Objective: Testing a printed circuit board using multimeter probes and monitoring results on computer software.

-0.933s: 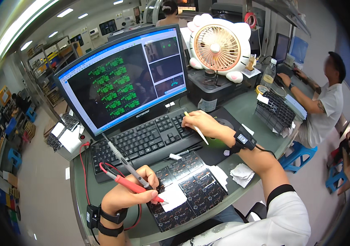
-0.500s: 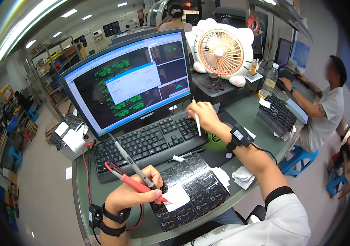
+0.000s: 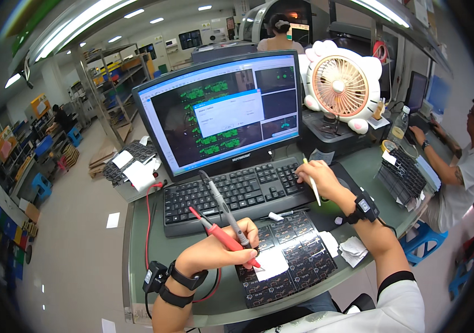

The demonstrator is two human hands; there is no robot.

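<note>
My left hand (image 3: pixel 214 252) is closed around a red test probe (image 3: pixel 224 237) and a grey test probe (image 3: pixel 226 206). The red one's tip is at a white paper slip (image 3: pixel 275 266) on a dark panel of circuit boards (image 3: pixel 312 269). My right hand (image 3: pixel 328 182) has its fingers over the number keys of a black keyboard (image 3: pixel 228 193). It also grips a slim white pen-like tool (image 3: pixel 314 191), pointing down toward me. Behind the keyboard, a monitor (image 3: pixel 173 147) displays a green board layout with a dialog window.
A white cat-shaped fan (image 3: pixel 361 83) stands back right. Crumpled paper (image 3: pixel 353 251) lies near the table's right edge, beyond it a bottle (image 3: pixel 399 125) and stacked dark boards (image 3: pixel 398 175). More boards (image 3: pixel 128 161) are piled at left. A co-worker (image 3: pixel 461 183) sits at right.
The whole view has shifted, so the scene sits farther right. My right fingers have come down from the keyboard's back edge onto the number keys. Both probes remain in my left hand.
</note>
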